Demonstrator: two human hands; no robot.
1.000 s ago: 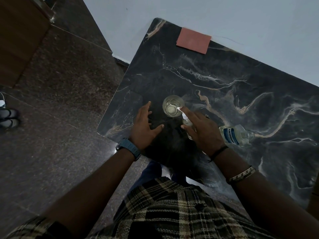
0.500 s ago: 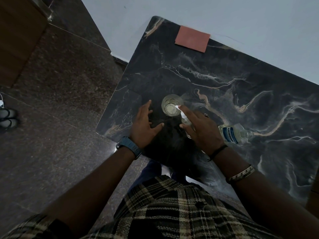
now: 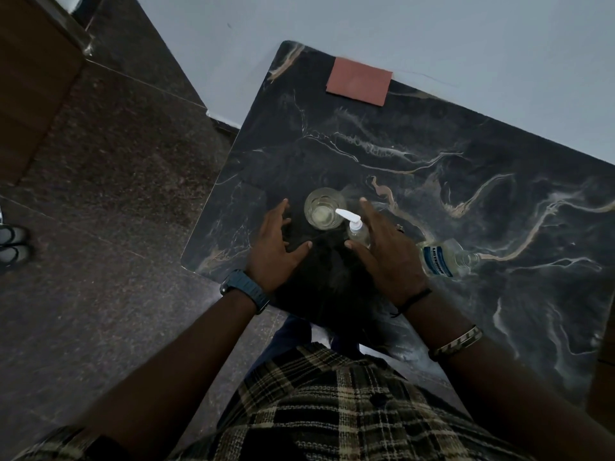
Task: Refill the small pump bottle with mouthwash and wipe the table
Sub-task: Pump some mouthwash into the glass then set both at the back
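Note:
The small clear pump bottle [image 3: 358, 231] with a white pump head stands on the black marble table [image 3: 416, 181]. Its nozzle points over a drinking glass [image 3: 324, 209] that holds a little pale liquid. My right hand [image 3: 387, 252] is beside the pump bottle with straight fingers; its thumb lies close to the bottle's base, and I cannot tell if it touches. My left hand [image 3: 276, 247] rests spread on the table just left of the glass. A mouthwash bottle [image 3: 442, 259] with a blue label sits behind my right hand, partly hidden. A reddish cloth [image 3: 359, 80] lies at the far table edge.
The table's near-left corner [image 3: 186, 264] is close to my left wrist. A dark stone floor [image 3: 109, 181] spreads to the left, with a pair of shoes [image 3: 11, 247] at the frame's left edge. A pale wall [image 3: 399, 31] runs behind the table.
My right hand has drawn off the pump bottle toward the right, and its fingers have straightened, uncovering the white pump head. My left hand has stayed in place.

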